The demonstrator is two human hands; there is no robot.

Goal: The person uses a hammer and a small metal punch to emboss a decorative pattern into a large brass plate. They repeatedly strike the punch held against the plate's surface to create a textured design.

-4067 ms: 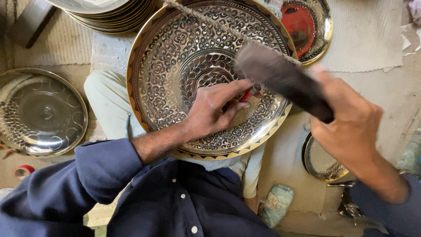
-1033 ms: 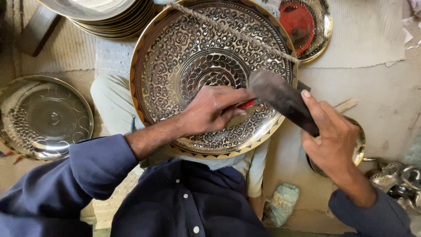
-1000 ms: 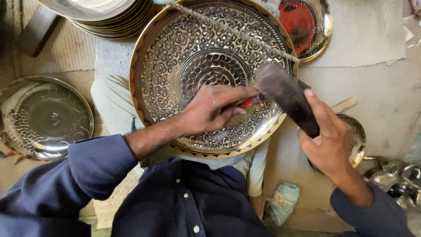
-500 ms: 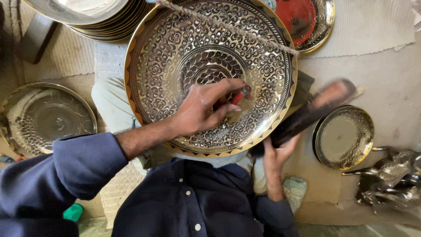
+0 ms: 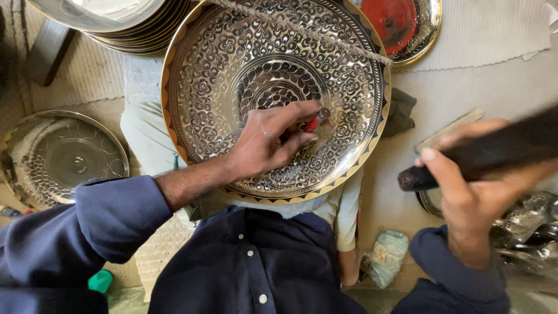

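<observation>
Your left hand pinching a red punch on the tray centre, your right hand clenched round a dark mallet clear off the tray's right rim, bare floor there

A taut cord crosses the big engraved tray; stacked plates crowd its left.

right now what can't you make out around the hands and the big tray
- Head view: the punch tip, hidden by the left hand on the engraved tray.
- Head view: the dark mallet in the right hand, head cut off by the right edge and blurred.
- Head view: the small dish, mostly behind the right hand.
</observation>
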